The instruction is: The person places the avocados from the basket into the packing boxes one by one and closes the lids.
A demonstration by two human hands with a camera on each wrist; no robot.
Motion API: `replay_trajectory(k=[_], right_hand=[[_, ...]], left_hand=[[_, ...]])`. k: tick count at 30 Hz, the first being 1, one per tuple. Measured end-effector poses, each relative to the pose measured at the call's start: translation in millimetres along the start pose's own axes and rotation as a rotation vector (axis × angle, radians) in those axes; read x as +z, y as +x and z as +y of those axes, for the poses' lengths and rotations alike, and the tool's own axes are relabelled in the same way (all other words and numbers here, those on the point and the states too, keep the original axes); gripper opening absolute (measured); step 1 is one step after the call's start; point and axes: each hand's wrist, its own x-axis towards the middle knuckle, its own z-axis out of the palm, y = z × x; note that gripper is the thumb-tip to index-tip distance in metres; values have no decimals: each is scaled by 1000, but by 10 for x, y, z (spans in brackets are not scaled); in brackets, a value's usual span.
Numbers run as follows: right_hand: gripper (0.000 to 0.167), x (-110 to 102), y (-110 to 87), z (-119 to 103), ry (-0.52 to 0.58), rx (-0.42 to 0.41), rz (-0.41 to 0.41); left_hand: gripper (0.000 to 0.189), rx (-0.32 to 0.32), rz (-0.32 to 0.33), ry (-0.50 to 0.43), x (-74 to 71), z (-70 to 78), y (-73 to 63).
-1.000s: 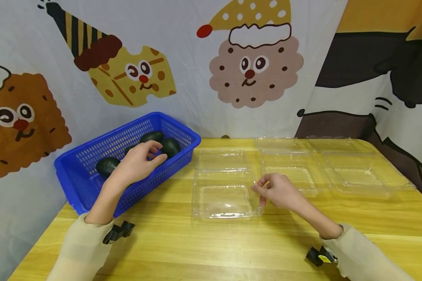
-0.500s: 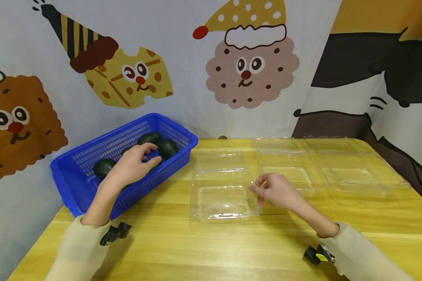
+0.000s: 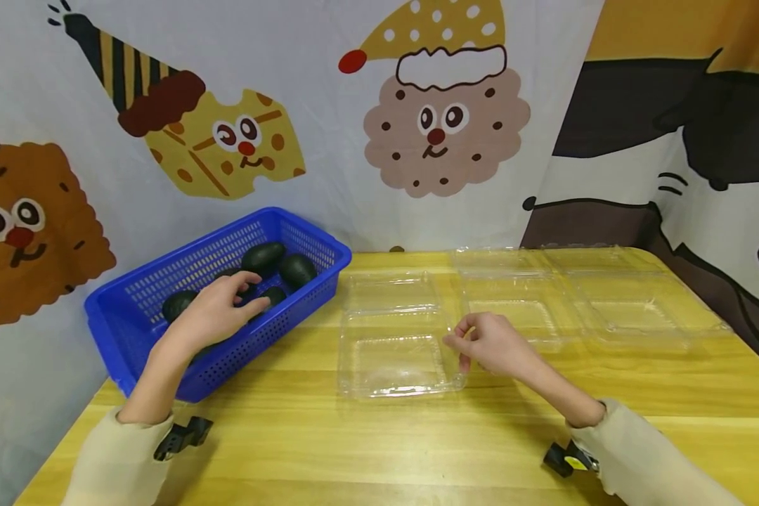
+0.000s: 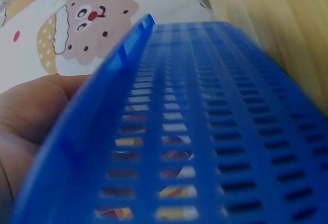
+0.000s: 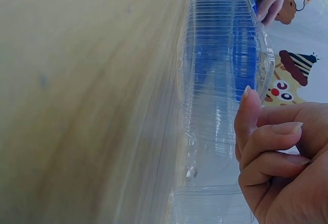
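My left hand (image 3: 210,318) is over the near side of the blue basket (image 3: 125,357), its fingers loosely bent above the dark green avocados (image 3: 263,257) inside, with nothing seen in its grip. In the left wrist view the basket's slotted wall (image 4: 205,111) covers most of that hand. A clear plastic clamshell container (image 3: 395,362) lies with its lid folded back on the wooden table. At its right rim, my right hand (image 3: 492,344) pinches the edge between thumb and forefinger. The other fingers are curled in, as the right wrist view shows.
Two more clear clamshell containers, one in the middle (image 3: 512,316) and one at the right (image 3: 639,313), lie lid-back behind my right hand. A cloth backdrop (image 3: 329,211) with printed cartoon figures hangs along the table's far edge.
My left hand has drawn back left and nearer within the basket, uncovering another avocado by its near wall. The right hand keeps its place at the container's rim. The head view has shifted slightly.
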Motion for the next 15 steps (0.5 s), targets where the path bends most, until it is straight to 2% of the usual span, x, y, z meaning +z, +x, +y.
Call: replay_trajectory(k=[8,15], right_hand=[[24,1,0,1,5,-14,3],[21,9,17,19,-3,-10,1]], left_hand=[[59,-13,-36,13,-11,-172,-49],[61,-17,-56,29,-18,-246,-112]])
